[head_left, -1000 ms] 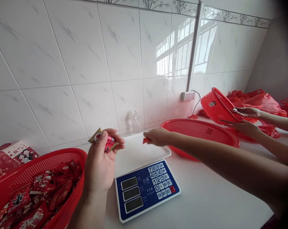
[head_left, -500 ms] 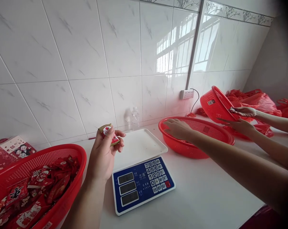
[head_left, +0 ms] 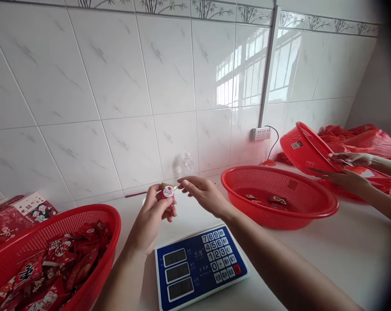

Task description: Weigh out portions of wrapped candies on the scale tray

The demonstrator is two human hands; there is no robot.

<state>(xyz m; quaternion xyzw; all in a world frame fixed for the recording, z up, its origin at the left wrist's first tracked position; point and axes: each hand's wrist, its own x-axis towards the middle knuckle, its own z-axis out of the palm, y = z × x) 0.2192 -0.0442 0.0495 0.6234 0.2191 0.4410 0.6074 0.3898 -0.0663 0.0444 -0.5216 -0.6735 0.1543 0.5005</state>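
Note:
In my left hand (head_left: 151,207) is a small wrapped candy (head_left: 168,192) with a red and gold wrapper and a round white label, gripped by thumb and fingers. My right hand (head_left: 203,194) is closed at the candy's right side, fingertips together near a small pale tip; what they pinch is hard to make out. Both hands are over the weighing pan (head_left: 182,220), behind the scale's blue keypad panel (head_left: 200,265). To the right of my right hand, a red plastic basket (head_left: 279,218) has a few red packets (head_left: 278,201) at its bottom.
At left, a red basket (head_left: 116,224) holds many red candy packets (head_left: 65,259). Printed red boxes (head_left: 23,211) lie behind it. Another person's hands (head_left: 351,172) hold a tilted red basket (head_left: 299,151). A clear bottle (head_left: 188,163), a power strip (head_left: 260,134) and red bags (head_left: 373,140) are along the wall.
My right hand has left the right basket and come to the candy in my left hand. Packets now show in that basket. The view has tilted up slightly.

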